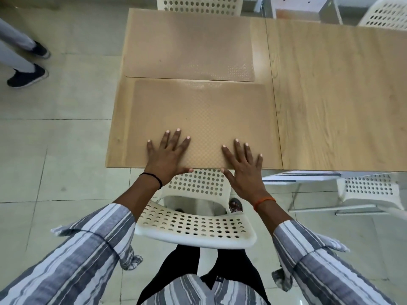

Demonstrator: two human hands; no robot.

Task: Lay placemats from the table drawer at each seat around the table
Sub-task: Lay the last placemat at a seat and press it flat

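A tan dotted placemat (198,111) lies flat on the near side of the light wooden table (119,133), its near edge at the table's front edge. My left hand (167,155) presses on its near left part with fingers spread and straight. My right hand (244,166) lies flat on its near right part, fingers spread, thumb at the table edge. A second tan placemat (187,45) lies at the far side of the same table, in front of the far chair. Its near edge almost meets the first mat.
A white perforated chair (196,230) stands between me and the table. Another white chair (198,5) is at the far side, and more chairs (372,188) stand at the right. A second wooden table (341,95) adjoins on the right. Another person's shoes (28,75) are on the tiled floor at left.
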